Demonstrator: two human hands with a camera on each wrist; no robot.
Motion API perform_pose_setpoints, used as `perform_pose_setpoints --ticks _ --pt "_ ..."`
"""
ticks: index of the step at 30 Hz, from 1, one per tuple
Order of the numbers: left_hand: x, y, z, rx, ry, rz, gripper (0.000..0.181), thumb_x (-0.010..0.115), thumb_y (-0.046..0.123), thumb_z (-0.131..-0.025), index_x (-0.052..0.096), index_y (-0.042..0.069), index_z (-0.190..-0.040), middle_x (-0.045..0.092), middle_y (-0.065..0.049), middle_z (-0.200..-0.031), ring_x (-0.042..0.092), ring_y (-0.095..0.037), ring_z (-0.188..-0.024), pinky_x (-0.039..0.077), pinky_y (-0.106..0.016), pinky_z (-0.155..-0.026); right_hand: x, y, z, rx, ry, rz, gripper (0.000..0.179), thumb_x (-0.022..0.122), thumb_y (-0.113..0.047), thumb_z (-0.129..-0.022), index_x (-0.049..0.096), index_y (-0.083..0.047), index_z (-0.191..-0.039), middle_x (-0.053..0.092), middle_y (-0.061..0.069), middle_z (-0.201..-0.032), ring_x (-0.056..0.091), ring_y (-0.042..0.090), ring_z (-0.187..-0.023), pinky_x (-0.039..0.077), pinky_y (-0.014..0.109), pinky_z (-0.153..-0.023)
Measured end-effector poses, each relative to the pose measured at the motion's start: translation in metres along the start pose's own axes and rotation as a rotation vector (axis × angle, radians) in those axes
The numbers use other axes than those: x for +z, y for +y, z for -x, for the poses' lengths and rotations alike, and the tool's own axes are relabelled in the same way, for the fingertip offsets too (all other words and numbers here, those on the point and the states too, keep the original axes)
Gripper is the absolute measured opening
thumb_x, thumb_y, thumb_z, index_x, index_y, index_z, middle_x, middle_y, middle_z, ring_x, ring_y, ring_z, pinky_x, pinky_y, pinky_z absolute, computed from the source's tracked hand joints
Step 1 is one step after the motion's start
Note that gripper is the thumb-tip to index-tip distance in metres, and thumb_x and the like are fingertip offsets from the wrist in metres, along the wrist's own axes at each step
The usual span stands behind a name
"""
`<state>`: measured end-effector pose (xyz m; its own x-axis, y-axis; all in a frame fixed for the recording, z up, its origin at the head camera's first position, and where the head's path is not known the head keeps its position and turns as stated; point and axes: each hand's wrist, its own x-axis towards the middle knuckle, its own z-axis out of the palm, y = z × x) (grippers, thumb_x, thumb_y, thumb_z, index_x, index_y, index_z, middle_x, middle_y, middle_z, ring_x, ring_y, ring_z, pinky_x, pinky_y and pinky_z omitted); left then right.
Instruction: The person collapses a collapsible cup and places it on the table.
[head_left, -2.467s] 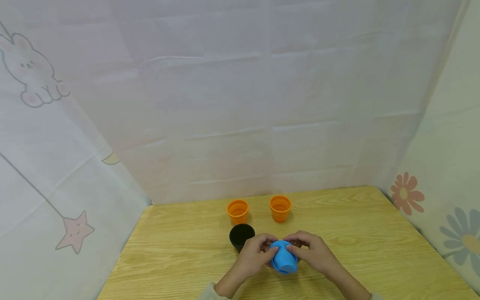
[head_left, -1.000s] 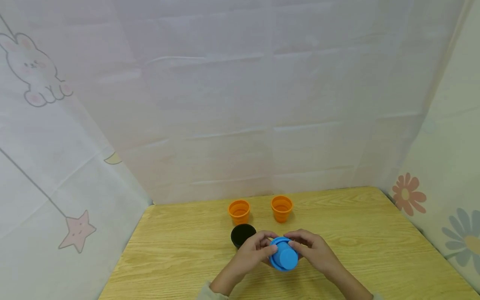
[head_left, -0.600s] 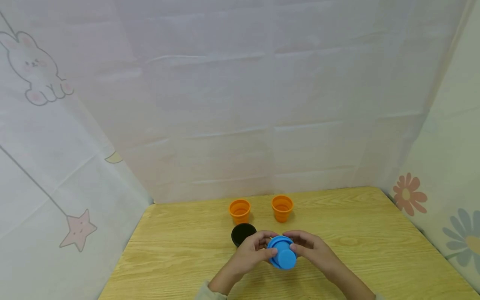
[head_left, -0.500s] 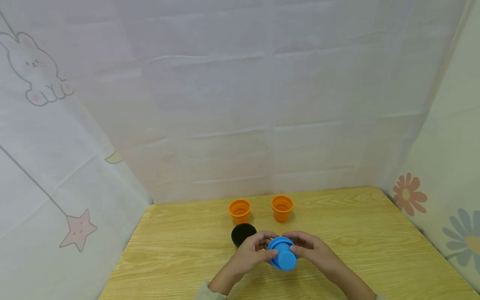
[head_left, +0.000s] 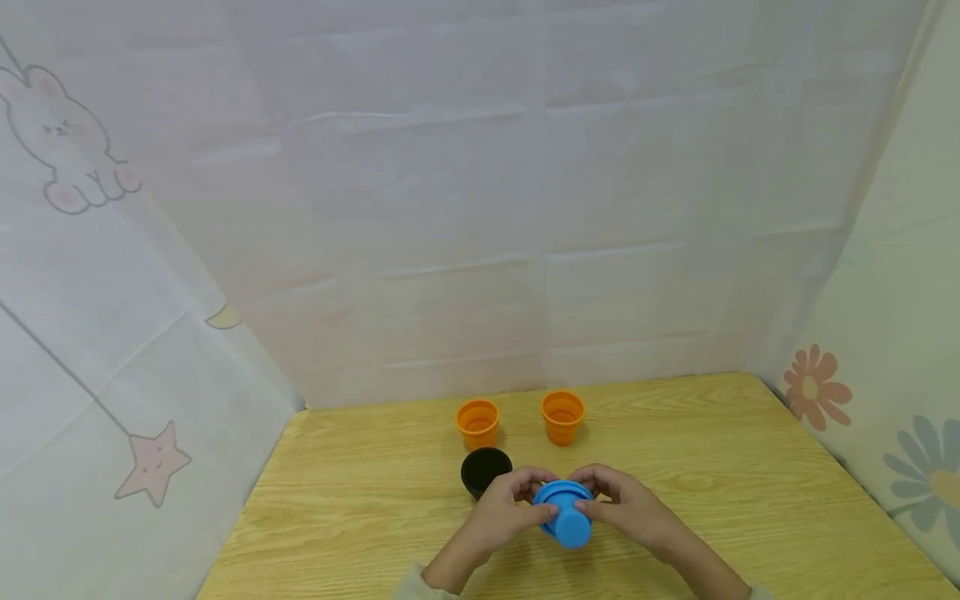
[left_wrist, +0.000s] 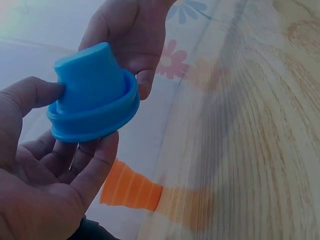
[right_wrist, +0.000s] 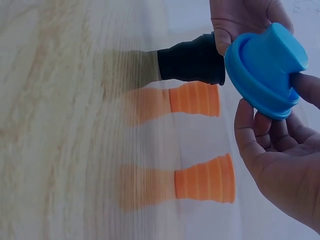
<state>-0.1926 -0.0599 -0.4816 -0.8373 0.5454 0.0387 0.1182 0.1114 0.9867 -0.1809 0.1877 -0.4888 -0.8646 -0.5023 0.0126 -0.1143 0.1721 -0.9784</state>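
Note:
Both hands hold a blue collapsible cup [head_left: 572,527] above the table's front middle, its narrow base tipped toward the head camera. Its wall is partly folded, with a ring doubled round the base, as the left wrist view shows on the blue cup [left_wrist: 90,90]. The left hand [head_left: 504,510] grips it from the left, thumb on the side wall and fingers under the rim. From the other side the right hand [head_left: 633,510] holds it, thumb near the base and fingers behind the rim. Close beyond the left hand stands a black cup [head_left: 486,469], partly covered by that hand.
Two orange ribbed cups stand upright toward the back of the wood-grain table [head_left: 360,492]: a left orange cup [head_left: 477,423] just behind the black one, and a right orange cup [head_left: 562,417]. A printed cloth [head_left: 480,250] hangs behind and on both sides.
The blue cup has tilted in the hands, its base now pointing lower and toward the camera, and both hands have dipped slightly. The black and orange cups stay where they were.

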Motion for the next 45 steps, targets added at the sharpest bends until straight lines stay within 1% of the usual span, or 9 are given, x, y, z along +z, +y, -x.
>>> perform_pose_setpoints --ticks 5,10,14,22,26,30,38,42,45 --pt "0.002 0.0 -0.002 0.023 0.051 -0.107 0.029 0.074 0.018 -0.092 0.068 0.008 -0.119 0.068 0.001 -0.092 0.059 -0.012 -0.084 0.051 -0.023 -0.07 0.004 0.002 -0.002 -0.057 0.053 0.079 0.03 0.065 -0.023 -0.101 0.062 -0.005 -0.124 0.066 0.011 -0.111 0.059 0.019 -0.099 0.055 0.029 -0.085" --pt "0.004 -0.002 -0.005 0.033 0.106 -0.214 0.028 0.075 0.019 -0.089 0.07 0.013 -0.115 0.067 0.007 -0.087 0.06 -0.009 -0.08 0.053 -0.023 -0.069 0.008 0.003 -0.004 -0.108 0.122 0.156 0.025 0.067 -0.022 -0.1 0.064 -0.008 -0.12 0.067 0.008 -0.104 0.062 0.015 -0.094 0.059 0.028 -0.08" --pt "0.006 -0.001 -0.006 0.054 0.136 -0.258 0.026 0.074 0.016 -0.088 0.07 0.013 -0.113 0.066 0.009 -0.085 0.061 -0.007 -0.078 0.054 -0.023 -0.069 0.011 0.002 -0.004 -0.166 0.177 0.213 0.023 0.068 -0.021 -0.099 0.066 -0.009 -0.119 0.068 0.005 -0.101 0.064 0.011 -0.09 0.06 0.026 -0.075" --pt "0.009 0.0 -0.007 0.134 0.168 -0.325 0.023 0.073 0.013 -0.089 0.071 0.012 -0.112 0.069 0.01 -0.084 0.063 -0.004 -0.076 0.055 -0.021 -0.067 0.013 0.0 -0.002 -0.284 0.272 0.314 0.021 0.068 -0.019 -0.099 0.069 -0.009 -0.117 0.071 0.002 -0.101 0.065 0.007 -0.087 0.06 0.024 -0.066" --pt "0.008 0.001 -0.006 0.181 0.162 -0.372 0.022 0.073 0.012 -0.089 0.07 0.01 -0.112 0.07 0.01 -0.084 0.063 -0.003 -0.073 0.055 -0.02 -0.065 0.014 0.001 -0.002 -0.333 0.315 0.417 0.02 0.068 -0.017 -0.098 0.07 -0.01 -0.117 0.071 -0.001 -0.1 0.066 0.004 -0.085 0.059 0.023 -0.062" --pt "0.007 0.002 -0.007 0.185 0.124 -0.348 0.022 0.071 0.012 -0.091 0.068 0.01 -0.113 0.073 0.007 -0.085 0.064 -0.003 -0.072 0.056 -0.021 -0.064 0.015 0.0 -0.002 -0.339 0.351 0.481 0.019 0.068 -0.016 -0.098 0.072 -0.011 -0.116 0.071 -0.003 -0.099 0.066 0.004 -0.084 0.058 0.022 -0.061" --pt "0.004 0.002 -0.007 0.076 0.071 -0.236 0.024 0.064 0.013 -0.092 0.065 0.012 -0.116 0.073 0.004 -0.084 0.06 -0.005 -0.068 0.05 -0.02 -0.058 0.017 -0.003 -0.002 -0.307 0.381 0.477 0.018 0.07 -0.016 -0.097 0.074 -0.01 -0.113 0.073 -0.002 -0.097 0.068 0.005 -0.082 0.058 0.021 -0.061" --pt "0.004 0.002 -0.007 0.055 0.033 -0.206 0.028 0.069 0.022 -0.095 0.062 0.013 -0.121 0.074 0.004 -0.091 0.063 -0.005 -0.077 0.052 -0.021 -0.066 0.018 -0.002 -0.002 -0.305 0.399 0.484 0.017 0.071 -0.015 -0.096 0.074 -0.01 -0.113 0.074 -0.002 -0.098 0.068 0.004 -0.082 0.058 0.021 -0.061" --pt "0.005 0.002 -0.007 0.045 0.008 -0.183 0.037 0.074 0.029 -0.094 0.059 0.014 -0.124 0.074 0.004 -0.098 0.065 -0.006 -0.085 0.055 -0.023 -0.072 0.016 -0.003 0.0 -0.241 0.378 0.411 0.02 0.071 -0.019 -0.096 0.074 -0.011 -0.114 0.074 -0.001 -0.098 0.068 0.006 -0.083 0.058 0.022 -0.063"
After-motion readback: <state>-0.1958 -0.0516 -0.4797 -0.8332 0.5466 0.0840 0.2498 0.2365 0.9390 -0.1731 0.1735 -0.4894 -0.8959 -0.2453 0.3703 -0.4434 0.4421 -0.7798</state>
